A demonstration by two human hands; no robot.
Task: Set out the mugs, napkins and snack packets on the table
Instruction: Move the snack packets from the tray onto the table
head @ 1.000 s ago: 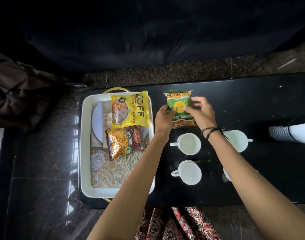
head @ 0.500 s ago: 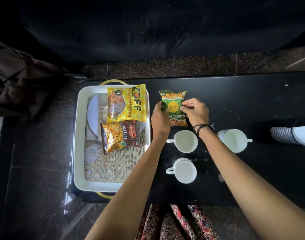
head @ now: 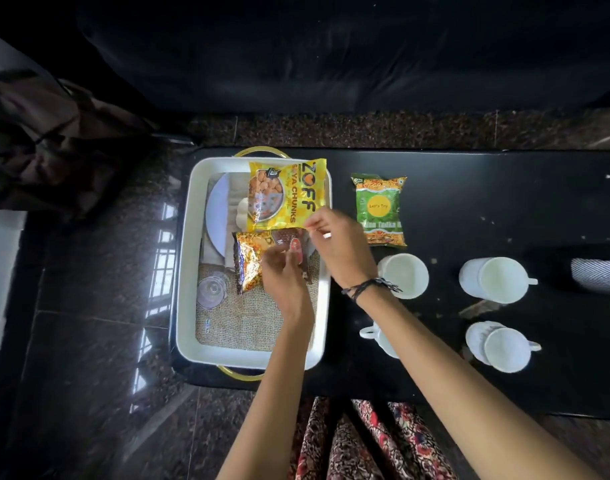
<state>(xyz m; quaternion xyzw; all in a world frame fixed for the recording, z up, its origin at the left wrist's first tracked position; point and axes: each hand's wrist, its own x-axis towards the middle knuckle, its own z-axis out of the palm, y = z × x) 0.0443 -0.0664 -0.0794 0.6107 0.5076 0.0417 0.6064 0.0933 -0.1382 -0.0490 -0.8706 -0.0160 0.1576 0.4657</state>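
Both hands are placed over the white tray [head: 185, 258] at the left end of the black table [head: 504, 209]. Left hand [head: 282, 275]: fingers curled onto the brown-and-gold mixture packet [head: 251, 261], which appears gripped at its right half, though the blur leaves the hold uncertain. Right hand [head: 338, 244]: fingers bent, thumb and forefinger brought together at the near right corner of the yellow soya chunks packet [head: 282, 192] and the far edge of the mixture packet; which of the two is pinched cannot be told. Both packets are lodged in the tray, the yellow one at the far end, propped over the rim. Beneath them a pale plate [head: 217, 216], folded cloth that may be the napkins, a burlap liner [head: 234, 323] and a clear glass [head: 211, 289] are noted. Already set out on the table: one green packet [head: 379, 209], just right of the tray, and four white mugs [head: 402, 275] [head: 490, 278] [head: 504, 348] [head: 376, 337], the last partly hidden by the right forearm. Step judged in hand: taking the second snack packet from the tray. Next move judged required: the gripped packet to be lifted clear of the yellow one without dragging it and laid flat beside the green packet; the yellow packet and napkins remain.
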